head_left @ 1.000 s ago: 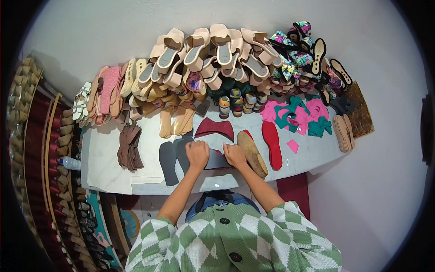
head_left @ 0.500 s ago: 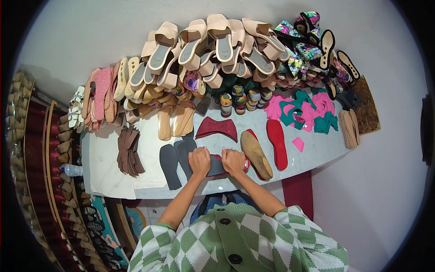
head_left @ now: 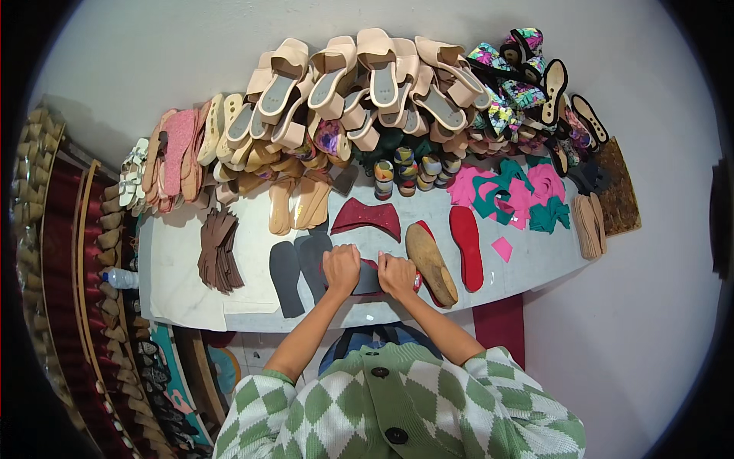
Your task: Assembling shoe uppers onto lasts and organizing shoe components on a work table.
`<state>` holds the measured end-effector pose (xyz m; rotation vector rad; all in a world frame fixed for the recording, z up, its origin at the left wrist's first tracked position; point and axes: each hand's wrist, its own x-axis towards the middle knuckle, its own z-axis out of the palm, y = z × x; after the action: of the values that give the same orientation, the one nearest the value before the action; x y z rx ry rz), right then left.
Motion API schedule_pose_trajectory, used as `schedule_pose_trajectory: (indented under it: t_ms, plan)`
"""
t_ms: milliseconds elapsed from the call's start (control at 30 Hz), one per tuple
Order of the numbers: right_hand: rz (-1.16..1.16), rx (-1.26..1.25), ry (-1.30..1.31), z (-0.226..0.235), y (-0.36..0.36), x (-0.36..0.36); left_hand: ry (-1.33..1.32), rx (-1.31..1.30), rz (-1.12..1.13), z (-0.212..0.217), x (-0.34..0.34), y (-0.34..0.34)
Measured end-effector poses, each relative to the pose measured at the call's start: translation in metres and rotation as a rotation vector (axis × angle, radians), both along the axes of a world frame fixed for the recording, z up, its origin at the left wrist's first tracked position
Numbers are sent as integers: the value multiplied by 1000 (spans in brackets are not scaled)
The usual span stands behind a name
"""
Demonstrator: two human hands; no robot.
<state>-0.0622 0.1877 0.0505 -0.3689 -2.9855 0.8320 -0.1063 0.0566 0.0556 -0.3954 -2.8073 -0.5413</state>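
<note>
A piece that is dark grey on its face with dark red edges, probably a shoe upper point(head_left: 369, 278), is stretched low over the table between my two hands. My left hand point(head_left: 342, 269) is closed on its left end, and my right hand point(head_left: 397, 275) grips the right end. Just beyond lies a dark red, speckled shoe upper point(head_left: 365, 219). Grey sole pieces point(head_left: 286, 280) rest beside my left hand. To the right of my right hand are a worn brown shoe last point(head_left: 430, 264) over a red sole and a separate red sole point(head_left: 466, 249). A small red round thing shows beside my right hand, partly hidden.
Beige heeled sandals point(head_left: 382, 73) are piled along the back. Brown strips point(head_left: 219, 249) lie at left on white sheets. Pink and green scraps point(head_left: 512, 191) cover the right side. A plastic bottle point(head_left: 122, 278) and a rack of shoe lasts point(head_left: 111, 222) stand left of the table.
The view has shifted slightly. Both hands keep their grip on the grey and red piece, the left one a touch further right; the things on the table stay put.
</note>
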Motion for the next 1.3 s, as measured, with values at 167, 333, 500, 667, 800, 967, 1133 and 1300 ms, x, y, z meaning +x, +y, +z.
schedule_pose_trajectory:
  t_ms: [167, 333, 500, 667, 800, 967, 1133, 1300]
  plan:
    - [9, 6, 35, -2, 0, 1, 42, 87, -39, -4, 0, -7]
    - [6, 6, 30, -7, 6, 2, -146, 98, 185, 5, -1, -39]
    - [8, 38, 75, -9, 4, 4, -332, 135, 475, 2, 4, -48]
    - [62, 114, 34, -9, 1, -3, -288, 168, 456, 4, 6, -49]
    - [122, -37, 16, -6, -16, -26, -271, 144, 467, 3, 3, -49]
    - [249, -182, 39, -19, -33, -45, -225, 182, 440, -5, 10, -52]
    - [310, -88, 81, -13, -39, -39, -301, 311, 544, -6, 24, -57]
    - [312, -261, 278, -16, -23, -32, -333, 344, 586, -2, 17, -51]
